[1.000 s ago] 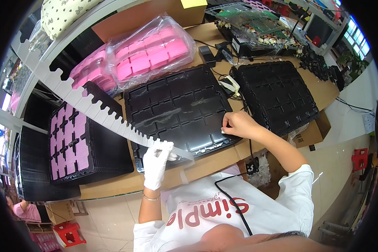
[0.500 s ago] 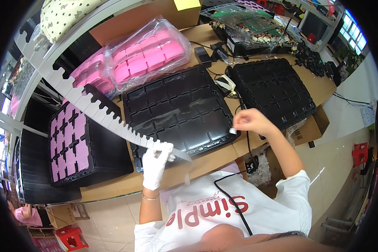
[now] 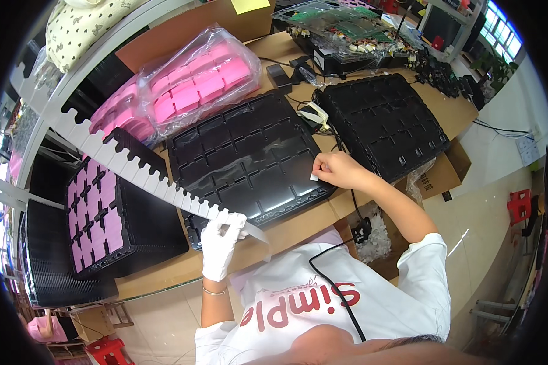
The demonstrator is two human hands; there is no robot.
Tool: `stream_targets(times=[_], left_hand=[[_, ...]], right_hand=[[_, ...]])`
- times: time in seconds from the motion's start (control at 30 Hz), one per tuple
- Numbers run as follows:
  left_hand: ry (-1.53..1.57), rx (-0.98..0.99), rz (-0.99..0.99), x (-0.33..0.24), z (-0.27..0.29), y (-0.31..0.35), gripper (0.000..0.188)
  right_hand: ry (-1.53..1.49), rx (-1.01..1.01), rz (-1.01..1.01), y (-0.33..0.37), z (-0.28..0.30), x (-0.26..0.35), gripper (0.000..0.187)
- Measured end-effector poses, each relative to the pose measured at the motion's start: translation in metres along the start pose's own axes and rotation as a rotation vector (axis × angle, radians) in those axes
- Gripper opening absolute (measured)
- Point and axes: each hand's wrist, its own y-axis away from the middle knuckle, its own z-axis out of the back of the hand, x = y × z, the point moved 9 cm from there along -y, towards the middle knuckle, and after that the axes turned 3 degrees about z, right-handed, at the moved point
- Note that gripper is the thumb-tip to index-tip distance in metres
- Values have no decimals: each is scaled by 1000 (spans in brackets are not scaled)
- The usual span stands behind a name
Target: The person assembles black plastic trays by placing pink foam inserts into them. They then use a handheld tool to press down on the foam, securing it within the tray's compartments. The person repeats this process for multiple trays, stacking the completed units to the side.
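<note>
In my white-gloved left hand [image 3: 219,249] is one end of a long grey-white strip with notches [image 3: 141,176] along its edge. The strip slants up toward the far left, and a thin translucent tail [image 3: 260,236] hangs from the glove. My bare right hand [image 3: 342,169] pinches a small white piece [image 3: 313,177], too small to name, over the near right corner of a black plastic compartment tray [image 3: 274,185]. That tray lies between my hands. A second black tray [image 3: 386,125] lies to the right, beyond my right hand.
At left stands a stack of black trays [image 3: 158,228] with pink inserts [image 3: 91,225]. Pink molded pieces in clear plastic wrap [image 3: 204,76] lie behind the middle tray. Cables and a black adapter [image 3: 279,79] sit between the trays. Green boards [image 3: 353,30] are piled at the back.
My right hand has moved left, from beside the middle tray to over its near right corner, with the white piece. My left hand still grips the strip, and its tail has swung.
</note>
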Motion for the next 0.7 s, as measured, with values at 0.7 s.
stream_targets(times=[0.7], left_hand=[[-22,-1,19,1,-1,-2,16]], right_hand=[[47,-119,-23,-3,-2,-5,18]])
